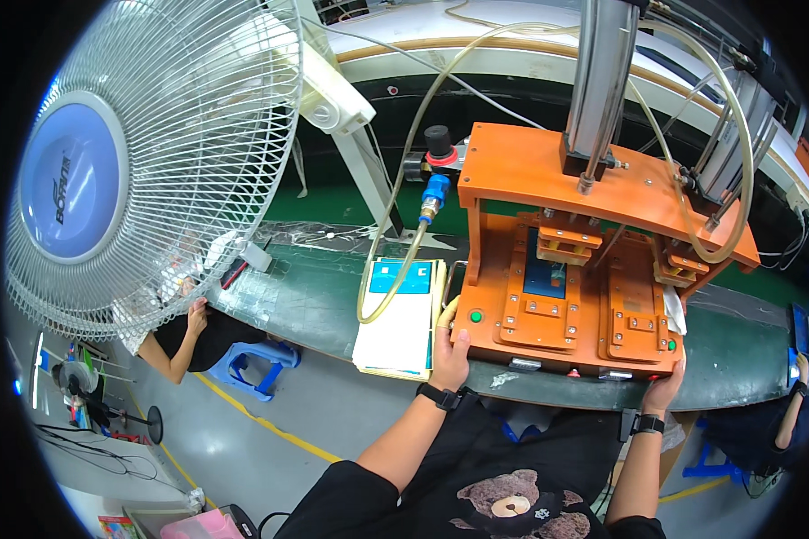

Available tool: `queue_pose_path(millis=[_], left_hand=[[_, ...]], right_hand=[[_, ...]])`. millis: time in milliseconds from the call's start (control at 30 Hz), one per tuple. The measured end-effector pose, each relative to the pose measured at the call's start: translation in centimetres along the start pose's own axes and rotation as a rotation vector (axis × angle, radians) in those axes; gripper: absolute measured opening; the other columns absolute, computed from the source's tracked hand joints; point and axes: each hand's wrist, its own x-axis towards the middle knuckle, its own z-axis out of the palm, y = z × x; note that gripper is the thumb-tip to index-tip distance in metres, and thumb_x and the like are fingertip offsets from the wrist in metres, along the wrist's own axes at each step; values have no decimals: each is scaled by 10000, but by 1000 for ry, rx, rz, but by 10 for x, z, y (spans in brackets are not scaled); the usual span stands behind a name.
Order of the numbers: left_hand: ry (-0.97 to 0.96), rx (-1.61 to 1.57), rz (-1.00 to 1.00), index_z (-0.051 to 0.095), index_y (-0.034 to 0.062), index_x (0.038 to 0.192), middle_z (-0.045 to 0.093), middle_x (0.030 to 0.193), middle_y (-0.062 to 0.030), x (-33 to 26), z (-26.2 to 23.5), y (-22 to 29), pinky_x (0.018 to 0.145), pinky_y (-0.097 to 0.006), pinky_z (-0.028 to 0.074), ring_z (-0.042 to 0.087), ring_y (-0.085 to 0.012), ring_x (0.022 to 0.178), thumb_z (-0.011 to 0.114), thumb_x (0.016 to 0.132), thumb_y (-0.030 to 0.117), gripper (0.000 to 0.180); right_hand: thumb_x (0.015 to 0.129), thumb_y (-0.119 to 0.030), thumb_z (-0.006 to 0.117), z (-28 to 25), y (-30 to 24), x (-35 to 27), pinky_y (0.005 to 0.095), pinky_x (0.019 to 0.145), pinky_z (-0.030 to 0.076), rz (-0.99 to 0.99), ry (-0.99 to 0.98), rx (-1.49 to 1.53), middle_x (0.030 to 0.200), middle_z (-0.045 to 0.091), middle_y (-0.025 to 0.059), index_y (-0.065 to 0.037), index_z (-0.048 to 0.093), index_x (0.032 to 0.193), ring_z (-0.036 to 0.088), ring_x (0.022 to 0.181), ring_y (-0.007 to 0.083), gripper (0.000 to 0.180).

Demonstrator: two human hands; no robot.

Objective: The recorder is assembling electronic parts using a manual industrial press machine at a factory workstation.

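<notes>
In front of me stands an orange two-station pneumatic press [521,166]. My left hand [449,359] grips the left front corner of its base, with a yellow cover on one finger. At the right front corner, my right hand [663,388] holds the base, its fingers partly hidden along the side. A green button [475,316] is close to the left hand, and another green button [671,345] is by the right. A blue flat piece [543,277] lies in the left fixture, partly under the raised press head [568,241]. The right fixture [636,310] shows no blue piece.
Left of the press lies a stack of sheets [388,334] with a blue card [403,277] on top. A clear air hose [413,135] loops over it. A large fan [153,153] fills the upper left. Co-workers sit at both sides, near a blue stool [256,359].
</notes>
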Motion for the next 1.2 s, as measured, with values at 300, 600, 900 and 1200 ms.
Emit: queue_pose_path(millis=[300, 600, 900, 1200], left_hand=[[20, 89, -114, 371, -34, 1388, 520, 1291, -152, -9, -10, -25, 993, -335, 413, 508, -215, 1174, 469, 985, 194, 474], [66, 154, -80, 433, -28, 1311, 549, 1187, -119, -8, -7, -16, 961, -301, 382, 510, -185, 1063, 395, 1027, 255, 403], [39, 162, -62, 408, -49, 1354, 503, 1291, -167, -10, -17, -27, 1022, -338, 341, 476, -250, 1172, 398, 1010, 233, 445], [57, 143, -52, 422, -26, 1327, 532, 1239, -121, -8, -10, -22, 988, -299, 367, 500, -181, 1118, 394, 1027, 270, 422]], right_hand=[[986, -349, 406, -3, 6, 0, 373, 1039, 382, -63, -8, -24, 1274, 551, 132, 27, 463, 1327, 523, 1192, 233, 511], [983, -275, 413, 17, -14, -5, 321, 1019, 373, -141, -6, -107, 1236, 579, 131, 79, 513, 1254, 527, 1158, 200, 457], [984, -280, 408, 21, -17, -6, 316, 1004, 383, -108, -30, -45, 1224, 577, 121, 51, 494, 1268, 539, 1141, 190, 445], [982, -279, 414, 13, -9, -3, 317, 1033, 362, -115, -27, -27, 1258, 569, 135, 76, 492, 1279, 524, 1175, 203, 469]])
